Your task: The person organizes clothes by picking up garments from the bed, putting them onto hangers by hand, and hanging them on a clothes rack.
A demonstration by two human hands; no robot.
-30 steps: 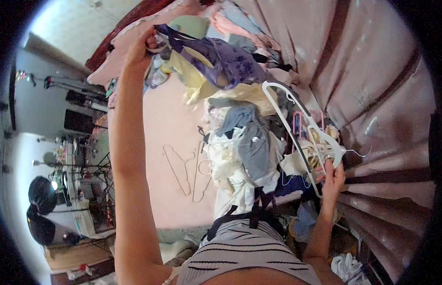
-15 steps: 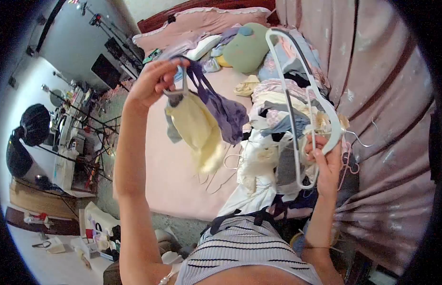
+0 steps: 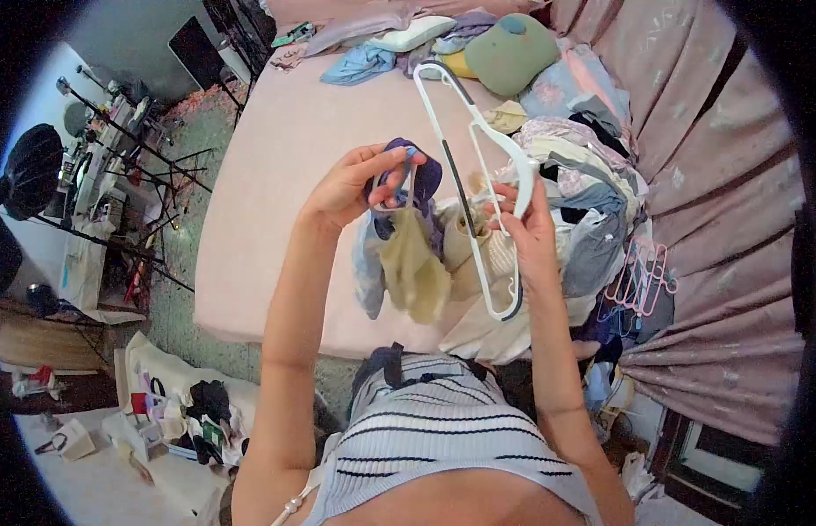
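Observation:
My left hand [image 3: 359, 186] is closed on the thin straps of a bunch of strappy tops hanging over the bed. In the bunch are a pale yellow top [image 3: 412, 267], a purple top [image 3: 431, 175] partly behind my fingers, and a light blue-grey piece [image 3: 368, 272]. My right hand [image 3: 526, 232] grips a white clothes hanger [image 3: 518, 159] with dark strips, its long bar slanting down between my hands. The hanger stands just to the right of the tops, apart from my left fingers.
Beneath lies a bed [image 3: 259, 193] with a pink sheet. Heaped clothes [image 3: 592, 223] cover its right side, with pink hangers [image 3: 640, 276] beside them. A green cushion [image 3: 511, 57] lies at the back. Pink curtains [image 3: 706, 175] hang on the right; black stands [image 3: 118, 167] are on the left.
My left hand has come down and closer to the hanger, still holding the tops. The hanger has shifted left in view, and my view has tilted further down.

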